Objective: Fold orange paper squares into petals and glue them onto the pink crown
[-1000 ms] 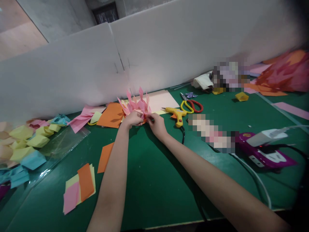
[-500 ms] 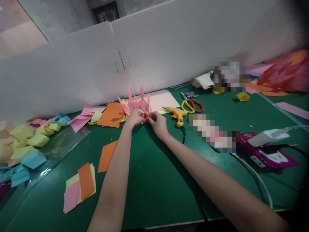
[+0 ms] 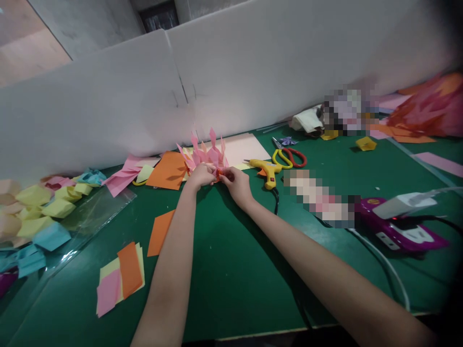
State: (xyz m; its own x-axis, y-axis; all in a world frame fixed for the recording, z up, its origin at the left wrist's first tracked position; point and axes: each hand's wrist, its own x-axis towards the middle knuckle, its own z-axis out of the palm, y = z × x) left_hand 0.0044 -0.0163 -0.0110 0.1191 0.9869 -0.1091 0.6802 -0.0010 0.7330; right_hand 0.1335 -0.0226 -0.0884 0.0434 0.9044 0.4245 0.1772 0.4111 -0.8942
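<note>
My left hand (image 3: 203,176) and my right hand (image 3: 234,182) meet at the front of a pink paper piece with pointed, petal-like tips (image 3: 208,153). Between their fingertips is a small orange-red paper piece (image 3: 218,174), pinched from both sides. My fingers partly cover it, so its full shape is hidden. Just right of my right hand lies a yellow glue gun (image 3: 268,171), its nozzle toward the pink paper. Beyond it rest scissors with yellow and red handles (image 3: 289,156). Left of my left hand is a flat orange sheet (image 3: 168,169).
A purple power strip (image 3: 401,229) with plugs and cables sits at right. Several folded yellow and blue paper pieces (image 3: 58,208) lie on clear plastic at left. Small coloured paper slips (image 3: 119,279) are in front of them. A white panel (image 3: 253,72) stands along the back of the green table (image 3: 235,274).
Both hands stay at nearly the same spot, still pinching the small orange-red paper. Only a slight shift of the whole view shows.
</note>
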